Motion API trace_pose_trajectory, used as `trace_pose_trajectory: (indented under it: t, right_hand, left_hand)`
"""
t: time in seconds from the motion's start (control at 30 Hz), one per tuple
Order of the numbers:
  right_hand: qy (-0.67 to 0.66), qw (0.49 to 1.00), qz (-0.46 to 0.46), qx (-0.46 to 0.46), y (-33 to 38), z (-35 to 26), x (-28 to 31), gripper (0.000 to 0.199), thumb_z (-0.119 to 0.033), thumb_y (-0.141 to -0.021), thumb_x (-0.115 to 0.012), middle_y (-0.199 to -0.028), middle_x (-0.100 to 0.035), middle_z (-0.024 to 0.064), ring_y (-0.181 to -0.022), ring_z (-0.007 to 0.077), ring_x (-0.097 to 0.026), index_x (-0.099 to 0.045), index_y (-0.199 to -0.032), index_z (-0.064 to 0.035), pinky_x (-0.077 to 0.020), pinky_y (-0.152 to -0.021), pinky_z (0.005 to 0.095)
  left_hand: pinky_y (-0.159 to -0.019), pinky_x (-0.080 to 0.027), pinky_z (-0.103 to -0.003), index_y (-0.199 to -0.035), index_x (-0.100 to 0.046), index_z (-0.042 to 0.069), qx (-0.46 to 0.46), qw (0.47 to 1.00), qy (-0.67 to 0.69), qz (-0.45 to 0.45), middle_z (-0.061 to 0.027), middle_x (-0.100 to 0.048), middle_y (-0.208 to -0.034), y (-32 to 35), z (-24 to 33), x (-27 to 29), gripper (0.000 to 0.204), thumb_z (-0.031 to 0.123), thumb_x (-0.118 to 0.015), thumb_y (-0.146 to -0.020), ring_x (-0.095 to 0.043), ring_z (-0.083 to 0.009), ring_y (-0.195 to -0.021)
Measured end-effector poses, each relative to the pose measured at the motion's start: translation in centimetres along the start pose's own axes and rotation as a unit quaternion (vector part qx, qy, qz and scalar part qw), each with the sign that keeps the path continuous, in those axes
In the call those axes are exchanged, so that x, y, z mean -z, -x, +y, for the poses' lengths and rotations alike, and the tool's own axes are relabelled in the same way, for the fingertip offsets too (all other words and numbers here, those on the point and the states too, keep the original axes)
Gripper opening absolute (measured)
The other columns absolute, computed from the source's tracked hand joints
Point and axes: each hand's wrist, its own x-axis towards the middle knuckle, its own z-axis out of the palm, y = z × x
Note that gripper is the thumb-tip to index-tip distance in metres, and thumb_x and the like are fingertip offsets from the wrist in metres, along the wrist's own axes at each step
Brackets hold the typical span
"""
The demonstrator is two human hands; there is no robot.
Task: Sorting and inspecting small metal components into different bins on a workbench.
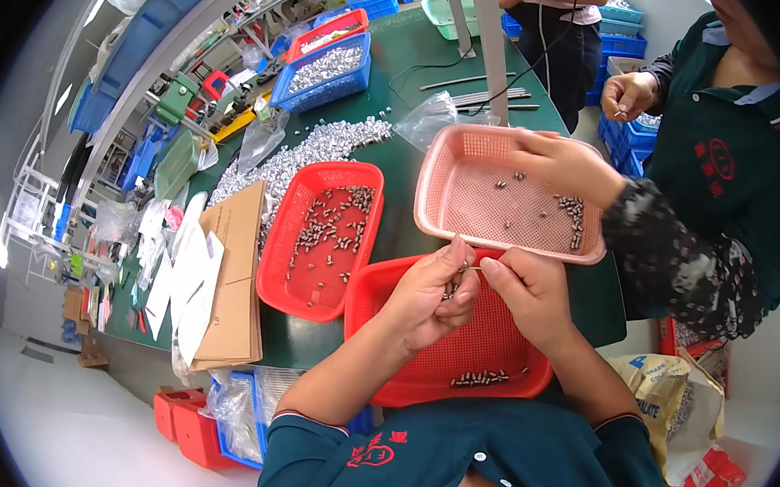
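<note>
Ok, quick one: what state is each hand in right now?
Left hand: closed, holding small metal parts.
Right hand: closed, seemingly pinching a thin pin-like piece.

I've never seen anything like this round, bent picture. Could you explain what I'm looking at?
There is no machine here: these are a person's bare hands. A wide fisheye camera worn on their head looks down, so straight edges bend. The left hand holds small metal parts; the right hand seems to pinch a thin piece, too small to make out. Below them is a red basket. On the green table are another red basket, a pink basket and a silvery heap of parts. The blurred hand above the pink basket is a co-worker's.
</note>
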Motion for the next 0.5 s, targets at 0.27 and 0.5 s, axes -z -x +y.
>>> trace_pose_trajectory:
  t: [0.27, 0.5]
  right_hand:
    - [0.307, 0.912, 0.079, 0.261, -0.2, 0.3, -0.6, 0.028, -0.009, -0.075, -0.066, -0.053, -0.043, 0.0084, -0.048, 0.0264, -0.047, -0.045, -0.056, -0.0055, -0.0358, -0.045, 0.0368]
    - [0.070, 0.997, -0.021, 0.020, -0.6, -0.2, 0.9, 0.020, -0.012, -0.080, -0.063, -0.057, -0.052, 0.0122, -0.050, 0.0261, -0.053, -0.057, -0.066, 0.0000, -0.0403, -0.048, 0.0328]
  left_hand:
    - [-0.039, -0.022, -0.018, -0.087, -0.047, 0.014, -0.017, 1.000, 0.009, -0.023, -0.0007, -0.047, -0.060, -0.1, -0.1, -0.4, 0.025, 0.036, -0.042, -0.097, -0.030, -0.0054, -0.041]
    - [-0.039, -0.022, -0.019, -0.086, -0.049, 0.011, -0.052, 0.998, -0.020, 0.007, -0.0004, -0.050, -0.060, -0.4, -0.1, 0.1, 0.014, 0.022, -0.056, -0.092, -0.032, -0.0043, -0.042]
